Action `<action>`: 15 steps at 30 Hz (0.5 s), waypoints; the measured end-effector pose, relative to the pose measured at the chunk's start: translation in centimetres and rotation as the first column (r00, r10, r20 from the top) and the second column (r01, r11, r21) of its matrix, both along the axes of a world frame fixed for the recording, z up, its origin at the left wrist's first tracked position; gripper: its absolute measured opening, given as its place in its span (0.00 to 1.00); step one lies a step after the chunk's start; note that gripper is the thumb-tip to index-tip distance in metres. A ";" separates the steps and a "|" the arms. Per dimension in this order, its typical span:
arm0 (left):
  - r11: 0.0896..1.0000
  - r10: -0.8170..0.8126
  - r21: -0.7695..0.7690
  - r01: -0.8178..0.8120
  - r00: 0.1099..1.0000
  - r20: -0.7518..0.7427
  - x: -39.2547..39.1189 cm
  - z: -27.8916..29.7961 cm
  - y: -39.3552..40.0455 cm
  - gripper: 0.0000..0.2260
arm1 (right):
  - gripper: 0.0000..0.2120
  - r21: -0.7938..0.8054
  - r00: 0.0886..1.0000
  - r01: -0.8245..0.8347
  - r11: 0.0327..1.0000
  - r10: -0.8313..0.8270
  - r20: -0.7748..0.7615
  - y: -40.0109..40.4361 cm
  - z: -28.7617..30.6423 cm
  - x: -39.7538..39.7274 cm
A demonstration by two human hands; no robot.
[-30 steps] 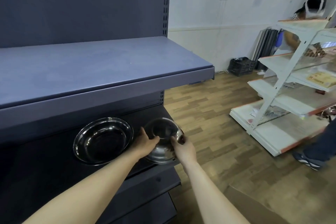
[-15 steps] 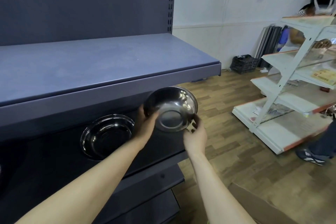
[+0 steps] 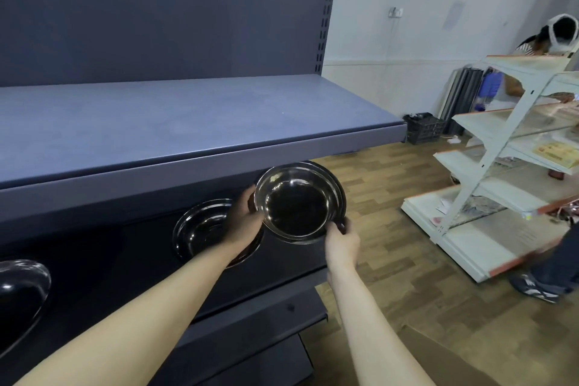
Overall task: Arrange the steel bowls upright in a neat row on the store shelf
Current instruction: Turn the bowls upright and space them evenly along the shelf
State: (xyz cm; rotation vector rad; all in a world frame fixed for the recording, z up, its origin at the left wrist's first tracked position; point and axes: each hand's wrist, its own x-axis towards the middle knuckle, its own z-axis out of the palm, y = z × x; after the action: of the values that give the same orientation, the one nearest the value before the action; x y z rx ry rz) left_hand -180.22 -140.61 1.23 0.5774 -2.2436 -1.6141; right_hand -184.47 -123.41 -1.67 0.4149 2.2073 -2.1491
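Item: steel bowl [image 3: 297, 204], held w/ both hands, mouth tilted toward camera, not yet upright.
Left hand [image 3: 242, 222]: fingers curled on bowl's left rim. Right hand [image 3: 341, 240]: pinching near-right rim from below.
Location: in air at right end of lower shelf [image 3: 282, 263], just under front lip of upper shelf [image 3: 188, 122].
Neighbours: second bowl [image 3: 200, 229] upright on lower shelf just left, partly behind left hand; third bowl [image 3: 22, 288] far left.
Key relation: free spot lies below held bowl, right of second bowl; probably tip level, lower. Rear rim hidden, clearance unclear.
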 end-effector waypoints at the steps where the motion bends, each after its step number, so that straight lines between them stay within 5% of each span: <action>1: 0.999 -0.008 -0.043 0.008 1.000 -0.012 0.6 -0.2 -0.6 0.26 | 0.09 -0.012 1.000 -0.016 1.000 0.016 0.003 -0.5 0.1 0.3; 9: 0.859 0.215 -0.493 -0.136 0.971 0.106 5.9 -1.4 -8.7 0.21 | 0.13 -0.229 0.998 -0.057 0.972 0.063 0.018 -6.3 0.1 1.9; 15: 0.622 0.304 -0.768 0.151 0.858 0.415 11.9 -4.1 -13.4 0.26 | 0.13 -0.051 0.972 -0.229 0.972 0.231 0.042 -11.1 -0.4 3.0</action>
State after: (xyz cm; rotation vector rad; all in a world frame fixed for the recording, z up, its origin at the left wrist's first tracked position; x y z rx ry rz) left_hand -168.35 -154.04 -2.88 0.8829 -2.9147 -0.2647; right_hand -181.48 -134.48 -2.08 0.1938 2.0621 -2.0417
